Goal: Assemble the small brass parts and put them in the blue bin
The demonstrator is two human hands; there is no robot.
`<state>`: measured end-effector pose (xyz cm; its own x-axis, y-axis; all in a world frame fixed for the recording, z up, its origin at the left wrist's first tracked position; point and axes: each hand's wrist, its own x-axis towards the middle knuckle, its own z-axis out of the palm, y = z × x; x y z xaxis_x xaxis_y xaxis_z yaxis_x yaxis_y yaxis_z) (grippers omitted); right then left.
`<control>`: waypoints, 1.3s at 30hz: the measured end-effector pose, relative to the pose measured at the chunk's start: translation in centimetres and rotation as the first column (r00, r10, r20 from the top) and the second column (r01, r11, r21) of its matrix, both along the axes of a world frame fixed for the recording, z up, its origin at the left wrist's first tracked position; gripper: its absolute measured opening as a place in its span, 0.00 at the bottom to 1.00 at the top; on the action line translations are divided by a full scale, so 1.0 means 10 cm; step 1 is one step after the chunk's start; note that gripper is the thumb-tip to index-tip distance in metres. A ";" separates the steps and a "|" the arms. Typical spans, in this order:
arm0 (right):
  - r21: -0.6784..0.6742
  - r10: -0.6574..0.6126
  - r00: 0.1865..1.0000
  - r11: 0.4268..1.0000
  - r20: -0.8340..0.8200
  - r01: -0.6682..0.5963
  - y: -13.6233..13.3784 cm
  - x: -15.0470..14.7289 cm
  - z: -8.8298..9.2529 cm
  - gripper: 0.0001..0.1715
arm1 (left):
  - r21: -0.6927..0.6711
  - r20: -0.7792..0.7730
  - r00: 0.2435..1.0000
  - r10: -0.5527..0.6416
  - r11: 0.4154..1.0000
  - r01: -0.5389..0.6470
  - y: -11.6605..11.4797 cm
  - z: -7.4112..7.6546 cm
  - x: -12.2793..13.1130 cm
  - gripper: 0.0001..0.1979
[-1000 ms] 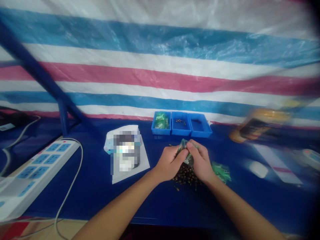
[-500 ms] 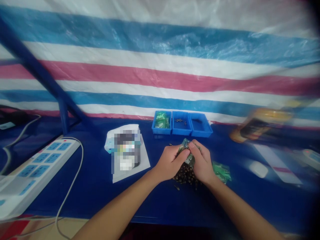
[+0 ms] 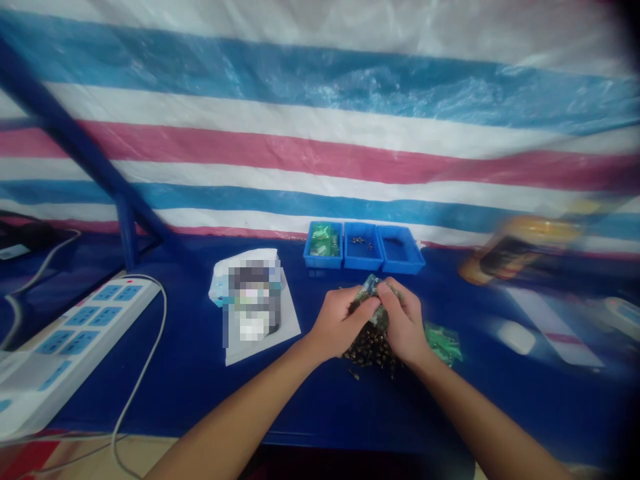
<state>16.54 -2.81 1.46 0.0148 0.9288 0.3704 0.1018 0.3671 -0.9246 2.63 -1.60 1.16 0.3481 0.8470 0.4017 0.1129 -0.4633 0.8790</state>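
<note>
My left hand and my right hand are both closed on a small clear plastic bag with a greenish tint, thumbs close together on top. What the bag contains is hard to make out. Just below it a pile of small dark, brass-coloured metal parts lies on the blue table, partly hidden by my hands. To the right of my right wrist rests a bag of bright green pieces.
Behind my hands stand three blue bins: one with green bags, one with a few small parts, one at right. A power strip, white paper, a mouse and a blurred bottle lie around.
Both hands stay in nearly the same place, still gripping the bag. The bag has shifted very slightly between the fingers.
</note>
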 end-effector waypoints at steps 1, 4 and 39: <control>-0.002 -0.003 1.000 1.000 -0.003 0.003 0.00 0.00 0.00 0.23 | -0.014 0.004 1.000 0.016 1.000 -0.016 0.00 -0.01 0.00 0.19; -0.017 -0.006 1.000 1.000 -0.022 0.006 0.00 0.02 0.00 0.23 | -0.068 0.028 0.998 0.064 0.996 -0.062 0.01 -0.03 -0.02 0.21; 0.141 -0.099 0.948 0.988 0.303 0.058 0.03 0.03 -0.02 0.24 | -0.149 0.087 0.996 -0.032 0.988 0.045 0.04 0.02 -0.08 0.19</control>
<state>16.88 -2.56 1.28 -0.0484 0.8734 0.4846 0.4077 0.4602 -0.7887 1.82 -1.18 1.32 0.3516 0.8868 0.3000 0.0202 -0.3275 0.9446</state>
